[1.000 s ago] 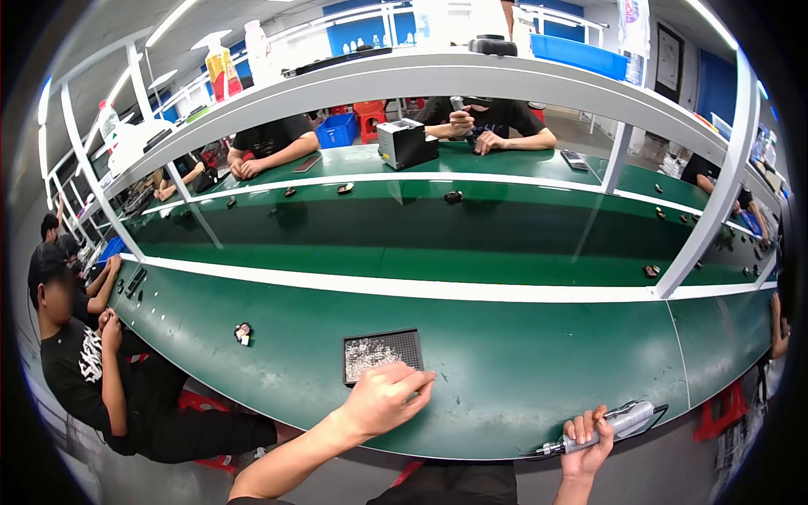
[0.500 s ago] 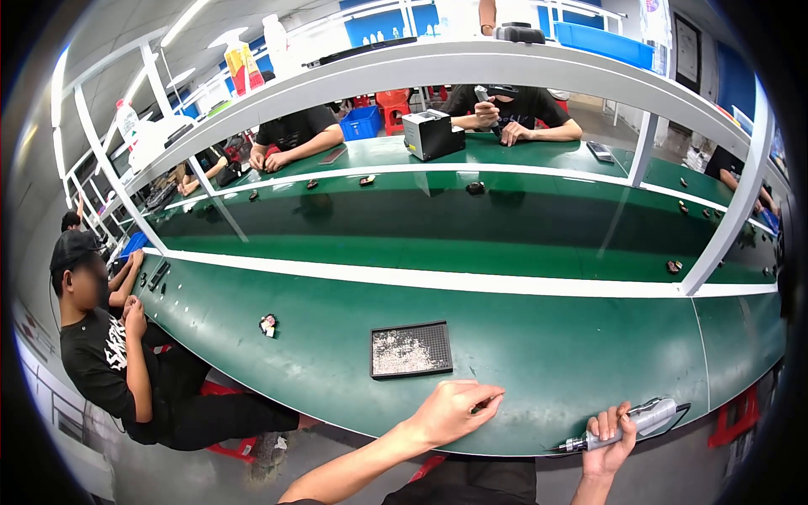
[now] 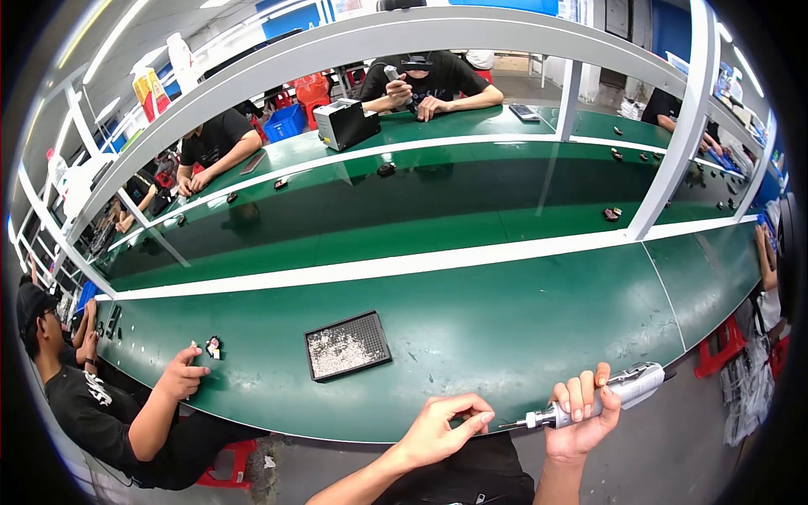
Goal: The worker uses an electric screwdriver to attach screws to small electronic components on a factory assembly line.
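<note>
Holding, right hand (image 3: 582, 414): grip wrapped round a slim silver electric screwdriver (image 3: 599, 397), tip pointing left, just off the near edge of the long green table (image 3: 522, 324).
Left hand (image 3: 444, 425): fingertips pinched together near the tip; whatever they pinch is too small to tell.
Tray: black square screw tray (image 3: 347, 345), contents a pale blur.
Neighbour: a person's hand (image 3: 183, 373) beside a small dark part (image 3: 214, 346), unclear.

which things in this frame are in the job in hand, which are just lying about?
In hand:
- electric screwdriver, held in right hand
- left hand, fingers pinched at the screwdriver tip
- black tray of small screws, nearest on the green bench

Lying about:
- grey box on the far bench
- small dark part by the white post
</note>
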`<state>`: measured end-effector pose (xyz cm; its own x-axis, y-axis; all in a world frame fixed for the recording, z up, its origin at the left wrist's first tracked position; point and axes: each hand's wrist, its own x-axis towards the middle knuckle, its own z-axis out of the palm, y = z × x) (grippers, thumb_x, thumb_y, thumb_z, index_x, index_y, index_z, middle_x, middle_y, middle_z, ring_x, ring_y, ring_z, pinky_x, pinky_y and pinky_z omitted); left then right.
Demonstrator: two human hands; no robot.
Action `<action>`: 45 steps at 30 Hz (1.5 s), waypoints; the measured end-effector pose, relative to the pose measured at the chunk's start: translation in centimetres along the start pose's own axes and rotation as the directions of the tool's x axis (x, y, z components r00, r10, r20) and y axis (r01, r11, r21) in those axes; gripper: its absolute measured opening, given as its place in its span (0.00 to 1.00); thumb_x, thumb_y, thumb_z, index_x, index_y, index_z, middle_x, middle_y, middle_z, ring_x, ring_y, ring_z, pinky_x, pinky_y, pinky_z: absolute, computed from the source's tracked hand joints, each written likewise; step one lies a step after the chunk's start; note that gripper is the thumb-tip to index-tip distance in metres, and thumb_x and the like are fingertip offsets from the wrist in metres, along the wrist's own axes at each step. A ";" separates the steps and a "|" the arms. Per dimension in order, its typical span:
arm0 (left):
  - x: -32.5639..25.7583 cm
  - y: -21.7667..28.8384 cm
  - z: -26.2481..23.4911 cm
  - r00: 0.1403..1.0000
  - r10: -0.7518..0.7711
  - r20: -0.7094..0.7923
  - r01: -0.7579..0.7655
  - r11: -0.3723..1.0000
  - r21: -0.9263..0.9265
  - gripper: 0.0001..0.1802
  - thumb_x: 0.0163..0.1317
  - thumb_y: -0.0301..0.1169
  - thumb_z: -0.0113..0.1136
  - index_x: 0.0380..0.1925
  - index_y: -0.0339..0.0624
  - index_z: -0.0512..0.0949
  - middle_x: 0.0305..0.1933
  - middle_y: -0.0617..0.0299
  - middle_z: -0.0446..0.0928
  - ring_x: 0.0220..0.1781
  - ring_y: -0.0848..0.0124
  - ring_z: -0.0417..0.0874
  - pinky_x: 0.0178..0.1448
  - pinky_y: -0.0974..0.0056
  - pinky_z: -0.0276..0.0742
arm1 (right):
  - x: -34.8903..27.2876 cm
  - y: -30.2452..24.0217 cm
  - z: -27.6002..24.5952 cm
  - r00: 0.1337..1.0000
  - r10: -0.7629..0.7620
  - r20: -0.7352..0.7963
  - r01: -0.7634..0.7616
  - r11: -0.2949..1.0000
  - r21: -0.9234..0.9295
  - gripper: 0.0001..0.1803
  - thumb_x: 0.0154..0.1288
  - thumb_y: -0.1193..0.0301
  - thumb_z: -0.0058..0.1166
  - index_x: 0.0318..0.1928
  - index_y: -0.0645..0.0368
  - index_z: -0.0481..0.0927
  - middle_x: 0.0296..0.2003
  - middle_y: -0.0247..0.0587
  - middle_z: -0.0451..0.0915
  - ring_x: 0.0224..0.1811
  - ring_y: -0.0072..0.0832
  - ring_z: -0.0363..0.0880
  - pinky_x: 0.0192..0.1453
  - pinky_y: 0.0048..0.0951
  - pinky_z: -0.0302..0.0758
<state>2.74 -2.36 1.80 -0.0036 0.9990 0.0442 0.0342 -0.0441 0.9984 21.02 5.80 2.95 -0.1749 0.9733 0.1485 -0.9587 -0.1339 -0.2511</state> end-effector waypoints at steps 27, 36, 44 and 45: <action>-1.2 -1.9 2.3 0.997 -0.051 0.061 0.069 0.938 -0.340 0.10 0.71 0.29 0.51 0.36 0.33 0.76 0.26 0.64 0.77 0.29 0.79 0.75 0.35 0.72 0.73 | -0.2 0.3 0.0 0.999 0.003 -0.044 -0.005 1.000 -0.030 0.03 0.62 0.71 0.46 0.35 0.55 0.68 0.13 0.29 0.61 0.14 0.21 0.60 0.26 0.27 0.63; -0.8 -1.4 2.8 0.998 0.025 -0.063 -0.022 0.999 0.045 0.07 0.69 0.24 0.52 0.32 0.31 0.76 0.23 0.61 0.77 0.26 0.74 0.78 0.33 0.70 0.74 | -0.2 0.5 0.4 0.997 -0.033 0.070 0.048 0.972 -0.228 0.03 0.63 0.73 0.45 0.35 0.55 0.66 0.14 0.29 0.60 0.14 0.20 0.60 0.26 0.26 0.64; -1.3 -0.8 3.6 0.992 0.123 -0.034 -0.116 0.980 0.162 0.03 0.63 0.19 0.56 0.30 0.31 0.75 0.22 0.57 0.76 0.23 0.67 0.79 0.29 0.65 0.74 | -0.7 -0.2 -0.5 1.000 0.004 -0.017 -0.005 0.995 -0.097 0.03 0.63 0.72 0.45 0.36 0.56 0.67 0.14 0.29 0.61 0.14 0.20 0.60 0.27 0.26 0.63; -1.4 -0.8 3.5 0.990 0.137 -0.015 -0.131 0.971 0.200 0.04 0.64 0.19 0.55 0.30 0.31 0.76 0.22 0.59 0.79 0.23 0.72 0.80 0.30 0.69 0.76 | -0.9 -0.2 -0.5 1.000 0.006 -0.030 -0.008 0.996 -0.091 0.03 0.62 0.72 0.46 0.36 0.56 0.68 0.14 0.29 0.61 0.14 0.21 0.60 0.26 0.27 0.62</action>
<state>6.20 -3.72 0.77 -0.0138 0.9834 0.1811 0.2333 -0.1730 0.9569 21.46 5.04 2.41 -0.1736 0.9776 0.1188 -0.9328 -0.1245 -0.3383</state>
